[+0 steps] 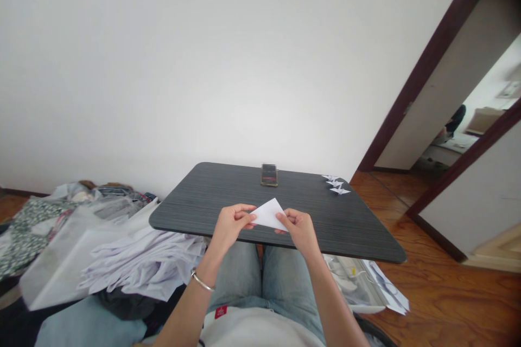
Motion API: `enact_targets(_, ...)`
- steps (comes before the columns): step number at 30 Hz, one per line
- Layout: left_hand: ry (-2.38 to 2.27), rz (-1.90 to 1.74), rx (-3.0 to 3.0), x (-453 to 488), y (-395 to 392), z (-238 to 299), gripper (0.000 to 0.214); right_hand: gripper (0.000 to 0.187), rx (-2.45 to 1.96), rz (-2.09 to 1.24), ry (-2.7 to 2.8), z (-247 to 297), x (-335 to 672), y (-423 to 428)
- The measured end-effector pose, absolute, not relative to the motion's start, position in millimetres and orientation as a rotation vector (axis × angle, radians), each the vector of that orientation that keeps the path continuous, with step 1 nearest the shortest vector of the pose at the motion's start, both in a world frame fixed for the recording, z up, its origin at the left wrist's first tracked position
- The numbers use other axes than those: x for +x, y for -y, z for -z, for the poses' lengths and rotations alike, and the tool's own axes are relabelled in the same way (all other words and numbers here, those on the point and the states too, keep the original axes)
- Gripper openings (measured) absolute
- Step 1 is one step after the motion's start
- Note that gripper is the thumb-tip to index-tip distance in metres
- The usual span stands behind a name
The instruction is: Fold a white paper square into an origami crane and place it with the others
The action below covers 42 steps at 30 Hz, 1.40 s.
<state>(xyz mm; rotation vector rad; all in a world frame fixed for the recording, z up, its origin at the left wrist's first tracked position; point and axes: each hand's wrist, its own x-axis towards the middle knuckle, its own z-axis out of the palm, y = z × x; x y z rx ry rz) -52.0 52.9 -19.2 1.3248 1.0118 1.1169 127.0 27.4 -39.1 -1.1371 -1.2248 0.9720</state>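
A white sheet of paper (pixel 269 212), folded into a triangle, is held just above the near edge of a dark grey table (pixel 228 195). My left hand (pixel 233 224) pinches its left corner with thumb and fingers closed. My right hand (pixel 298 225) pinches the right corner the same way. A thin bracelet circles my left wrist. Both forearms rise from my lap, where I wear light jeans.
A phone (pixel 269 174) stands upright at the table's far edge. Small folded white paper figures (pixel 336 184) lie at the far right corner. Piled white sheets (pixel 138 260) and clothes sit left on the floor. An open doorway (pixel 459 135) is at right.
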Motion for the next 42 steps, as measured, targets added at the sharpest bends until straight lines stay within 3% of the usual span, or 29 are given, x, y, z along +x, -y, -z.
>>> enact_targets(5, -1.132, -1.194, 1.467, -46, -60, 36, 0.024, 0.035, -1.28, -0.81, 1.337, 59, 131, -41)
enact_targets(9, -1.19, -1.097, 1.755, -46, -75, 62, 0.025, 0.034, -1.633, -0.463, 1.598, 78, 138, -55)
enact_targets(18, -1.321, -1.127, 2.192, -34, -65, 90, 0.022, 0.024, -1.87, -0.342, 1.708, 106, 147, -80)
enact_targets(26, -1.079, -0.653, 2.96, -23, -39, 110, 0.04, 0.023, -1.945, -0.328, 1.817, 105, 154, -90)
enact_targets(42, -1.219, -0.552, 2.978, -20, -44, 115, 0.044, 0.023, -1.902, -0.339, 1.84, 105, 157, -93)
